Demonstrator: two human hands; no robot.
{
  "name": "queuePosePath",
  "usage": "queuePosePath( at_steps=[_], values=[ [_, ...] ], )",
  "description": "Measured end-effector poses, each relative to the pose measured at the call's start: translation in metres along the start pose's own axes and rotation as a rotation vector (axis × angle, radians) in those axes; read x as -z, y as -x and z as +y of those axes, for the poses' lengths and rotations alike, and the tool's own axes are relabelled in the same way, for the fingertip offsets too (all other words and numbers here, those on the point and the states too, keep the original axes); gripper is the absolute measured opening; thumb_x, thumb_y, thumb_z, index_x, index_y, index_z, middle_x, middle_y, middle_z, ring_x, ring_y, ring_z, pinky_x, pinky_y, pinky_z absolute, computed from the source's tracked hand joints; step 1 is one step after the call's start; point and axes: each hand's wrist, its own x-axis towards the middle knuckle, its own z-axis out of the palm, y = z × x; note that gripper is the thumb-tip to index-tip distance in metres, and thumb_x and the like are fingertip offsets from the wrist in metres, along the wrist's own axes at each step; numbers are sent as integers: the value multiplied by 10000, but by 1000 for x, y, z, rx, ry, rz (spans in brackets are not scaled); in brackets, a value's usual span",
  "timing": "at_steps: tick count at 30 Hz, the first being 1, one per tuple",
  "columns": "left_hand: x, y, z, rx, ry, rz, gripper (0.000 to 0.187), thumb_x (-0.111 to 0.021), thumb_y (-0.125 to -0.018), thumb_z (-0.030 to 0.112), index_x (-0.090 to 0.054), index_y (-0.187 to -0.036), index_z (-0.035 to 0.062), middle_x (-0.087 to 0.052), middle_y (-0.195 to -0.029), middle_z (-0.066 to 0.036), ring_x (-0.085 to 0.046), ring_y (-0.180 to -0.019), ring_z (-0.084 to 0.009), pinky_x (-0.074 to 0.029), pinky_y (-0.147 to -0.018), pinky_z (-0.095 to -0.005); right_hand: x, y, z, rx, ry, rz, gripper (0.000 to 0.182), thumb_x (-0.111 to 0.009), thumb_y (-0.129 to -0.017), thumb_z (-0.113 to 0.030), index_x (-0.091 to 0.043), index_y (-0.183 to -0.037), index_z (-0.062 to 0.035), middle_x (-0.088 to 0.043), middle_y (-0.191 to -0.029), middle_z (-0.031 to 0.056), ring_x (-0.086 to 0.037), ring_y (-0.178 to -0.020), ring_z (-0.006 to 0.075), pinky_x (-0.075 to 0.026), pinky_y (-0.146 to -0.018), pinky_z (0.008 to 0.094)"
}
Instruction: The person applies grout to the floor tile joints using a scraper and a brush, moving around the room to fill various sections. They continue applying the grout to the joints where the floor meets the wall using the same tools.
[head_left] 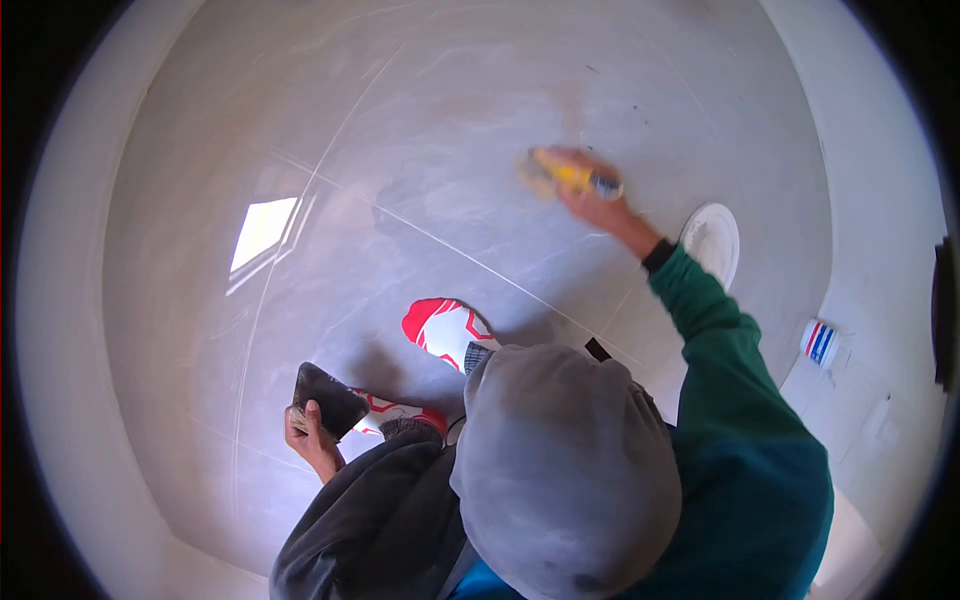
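Note:
My right hand [597, 195] is stretched out over the grey floor, its fingers wrapped round a yellow-handled tool [565, 171] with a dark end. Motion smears the tool; its tan tip points left, and I cannot make out its exact kind. Low on the left, my left hand [312, 437] grips a dark, flat, four-sided plate-like thing [328, 397], thumb on top. Its kind is not clear. This plate is held close to one of my feet in a red and white sock [400, 412].
Marble-look floor tiles [440, 180] with pale joint lines spread ahead. A round white dish or lid [711, 245] lies by my right forearm. A white container with red and blue stripes [818, 343] is at the right wall. My other socked foot [445, 328] stands mid-floor.

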Motion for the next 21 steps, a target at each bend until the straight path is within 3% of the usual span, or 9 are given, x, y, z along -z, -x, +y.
queuePosePath(
  at_steps=[4, 7, 10, 11, 12, 15, 16, 18, 21],
  values=[
    [-12, 1, 10, -14, 32, -17, 295, -657, -814, 225, -434, -682, 82, -367, -622, 57, -298, -570, -51, -253, -512, -216, 56, -22, 23, -162, 118, 96, 396, -575, -771, -130, -530, -1165, -140, -578, -1070, 105, -564, -952, 287, -461, -824, 339],
    [-9, 4, 11, 26, 24, -12, 292, -654, -817, 218, -433, -682, 84, -369, -624, 57, -299, -570, -50, -252, -513, -216, 38, 16, -3, -162, 62, 62, 417, -594, -769, -154, -518, -1179, -130, -576, -1080, 116, -559, -978, 295, -446, -851, 351],
    [-12, 2, 17, 45, 34, -8, 288, -650, -820, 204, -428, -679, 86, -370, -626, 57, -300, -575, -50, -250, -514, -218, 5, 83, -63, -62, -330, -121, 414, -596, -763, -151, -518, -1162, -72, -575, -1068, 153, -561, -983, 303, -437, -866, 365],
    [-11, 2, 16, 23, 22, -22, 292, -650, -820, 204, -425, -676, 88, -369, -626, 58, -300, -577, -49, -247, -513, -218, 5, 97, -67, 5, -339, -405, 401, -589, -770, -143, -522, -1156, -59, -581, -1079, 140, -570, -996, 269, -440, -865, 349],
    [-10, 1, 15, -3, 13, -36, 295, -650, -820, 204, -421, -672, 89, -367, -625, 58, -299, -579, -48, -244, -513, -219, 4, 99, -57, 6, -350, -400, 401, -589, -770, -143, -522, -1156, -59, -581, -1079, 140, -570, -996, 269, -440, -865, 349],
    [-6, 0, 5, -62, -40, -74, 320, -658, -812, 217, -410, -645, 103, -362, -622, 65, -294, -578, -47, -238, -510, -223, 6, 74, -4, 37, -388, 20, 374, -591, -773, -80, -538, -1140, -32, -590, -1092, 118, -582, -968, 213, -459, -830, 317],
    [-1, -3, 5, -108, -79, -103, 331, -662, -809, 223, -406, -633, 110, -358, -617, 68, -289, -573, -47, -235, -506, -225, 19, 62, 5, -52, -167, 85, 351, -587, -775, -53, -554, -1125, -37, -605, -1043, 124, -601, -917, 216, -473, -790, 302],
    [7, -9, 0, 40, -140, -161, 315, -690, -781, 251, -454, -634, 105, -386, -606, 72, -325, -556, -46, -259, -497, -223, 38, 48, -1, -121, -29, 235, 339, -595, -780, -64, -563, -1117, -49, -612, -998, 134, -613, -867, 229, -481, -752, 291],
    [14, -12, 11, 48, -176, -335, 290, -665, -803, 274, -500, -660, 82, -425, -605, 75, -369, -571, -37, -291, -510, -218, 41, 68, -43, -114, -8, 81, 345, -591, -770, -65, -552, -1112, -48, -605, -1018, 150, -605, -914, 278, -479, -788, 329]
  ],
)
